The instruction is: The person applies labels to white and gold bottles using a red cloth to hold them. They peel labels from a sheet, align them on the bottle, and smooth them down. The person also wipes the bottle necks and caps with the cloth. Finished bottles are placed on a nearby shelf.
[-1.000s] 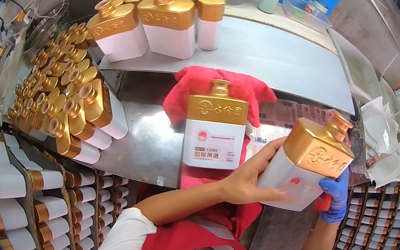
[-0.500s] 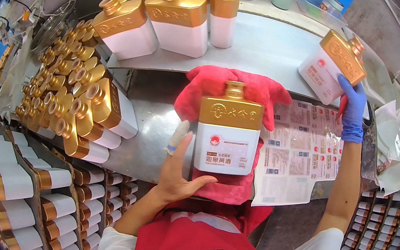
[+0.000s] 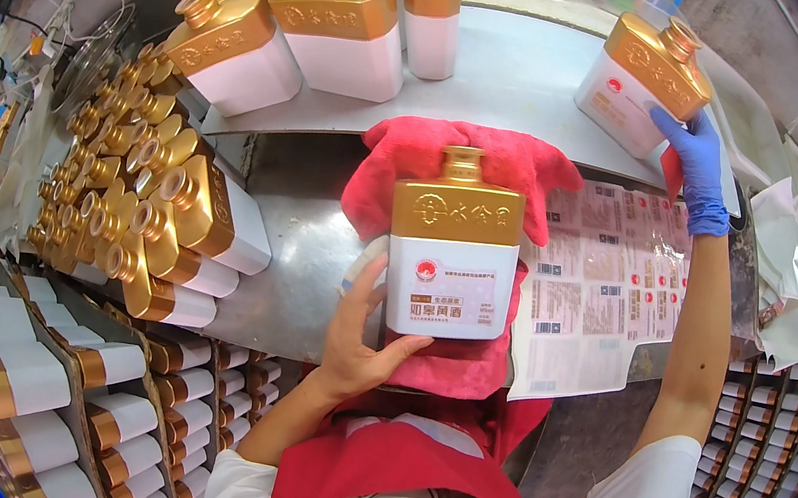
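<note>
**Held bottle (image 3: 637, 84) at raised board's right edge, centre bottle (image 3: 451, 276) on red cloth (image 3: 378, 181)**

Pinches the held bottle with the blue-gloved right hand (image 3: 696, 172): thumb on the lower right of its front face, other fingers mostly hidden behind. Tilted in view, near the right edge of the raised board (image 3: 531, 85); impossible to tell contact between base and board. Against the palm, a small red piece (image 3: 671, 172).

Rests the centre bottle on the cloth, at the front edge of the metal table (image 3: 290, 235), label toward the camera, neck toward the back edge. Spreads the left hand (image 3: 353, 344) around its lower left corner, thumb along the bottom, forefinger in a white wrap (image 3: 365, 260) by the side; impossible to tell touching from nearly touching.

Right of the cloth, toward the table's right edge, label sheets (image 3: 583, 304). At the board's left end, upright bottles (image 3: 334, 54). Along the table's left edge, packed bottles (image 3: 208, 204).
</note>
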The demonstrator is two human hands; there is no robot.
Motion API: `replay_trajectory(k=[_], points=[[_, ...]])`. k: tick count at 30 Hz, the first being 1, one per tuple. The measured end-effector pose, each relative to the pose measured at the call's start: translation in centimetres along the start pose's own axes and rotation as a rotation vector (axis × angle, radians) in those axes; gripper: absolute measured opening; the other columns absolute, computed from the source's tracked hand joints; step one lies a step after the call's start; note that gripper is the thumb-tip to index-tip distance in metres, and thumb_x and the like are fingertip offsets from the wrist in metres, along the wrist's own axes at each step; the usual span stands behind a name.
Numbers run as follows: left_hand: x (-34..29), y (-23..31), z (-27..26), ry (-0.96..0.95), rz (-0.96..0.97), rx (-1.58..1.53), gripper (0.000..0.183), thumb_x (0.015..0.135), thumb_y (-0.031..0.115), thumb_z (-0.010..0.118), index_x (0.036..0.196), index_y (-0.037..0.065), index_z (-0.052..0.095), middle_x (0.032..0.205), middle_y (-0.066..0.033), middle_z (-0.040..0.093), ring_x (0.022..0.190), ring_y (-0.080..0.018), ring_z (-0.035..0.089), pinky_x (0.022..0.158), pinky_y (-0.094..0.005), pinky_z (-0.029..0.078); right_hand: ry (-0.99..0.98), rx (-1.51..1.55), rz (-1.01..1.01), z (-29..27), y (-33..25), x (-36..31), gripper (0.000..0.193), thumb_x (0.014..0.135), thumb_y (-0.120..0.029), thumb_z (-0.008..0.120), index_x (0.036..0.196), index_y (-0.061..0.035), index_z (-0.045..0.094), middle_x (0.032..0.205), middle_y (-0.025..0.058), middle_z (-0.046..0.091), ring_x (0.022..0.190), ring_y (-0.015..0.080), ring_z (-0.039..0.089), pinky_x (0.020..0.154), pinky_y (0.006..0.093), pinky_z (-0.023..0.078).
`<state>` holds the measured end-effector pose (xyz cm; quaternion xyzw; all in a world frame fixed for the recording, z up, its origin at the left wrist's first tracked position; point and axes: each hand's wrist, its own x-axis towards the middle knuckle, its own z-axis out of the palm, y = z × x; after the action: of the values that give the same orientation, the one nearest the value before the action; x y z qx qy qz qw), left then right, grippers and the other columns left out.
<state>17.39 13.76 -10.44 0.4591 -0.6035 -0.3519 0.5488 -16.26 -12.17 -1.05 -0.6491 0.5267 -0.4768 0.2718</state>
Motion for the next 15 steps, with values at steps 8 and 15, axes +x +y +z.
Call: replay_trajectory(k=[8,15], points=[[-0.1,-1.8,-1.8,-0.218,-0.066,-0.114,0.093,0.068,-0.007,0.072,0.143,0.001,0.018,0.144,-0.0166,0.027,0.134,-0.0267,0.030,0.107,-0.0429,0.033,-0.216,1.270,0.631,-7.5,5.6,-12.8,0.043,0.092,-0.034,0.056,0.118,-0.0009,0.053,0.090,0.0024,0.064,0.069,0.0146,0.064,0.063,0.0152,0.050],[0.0,-0.3,-0.9,-0.120,0.009,0.051,0.097,0.066,-0.001,0.078,0.142,-0.001,0.017,0.141,-0.0174,0.031,0.126,-0.0280,0.041,0.102,-0.0399,0.039,-0.013,0.906,0.819,-1.8,-5.2,-20.2,0.051,0.082,-0.005,0.056,0.130,0.0008,0.043,0.121,0.0108,0.054,0.109,0.0203,0.055,0.096,0.0348,0.045]])
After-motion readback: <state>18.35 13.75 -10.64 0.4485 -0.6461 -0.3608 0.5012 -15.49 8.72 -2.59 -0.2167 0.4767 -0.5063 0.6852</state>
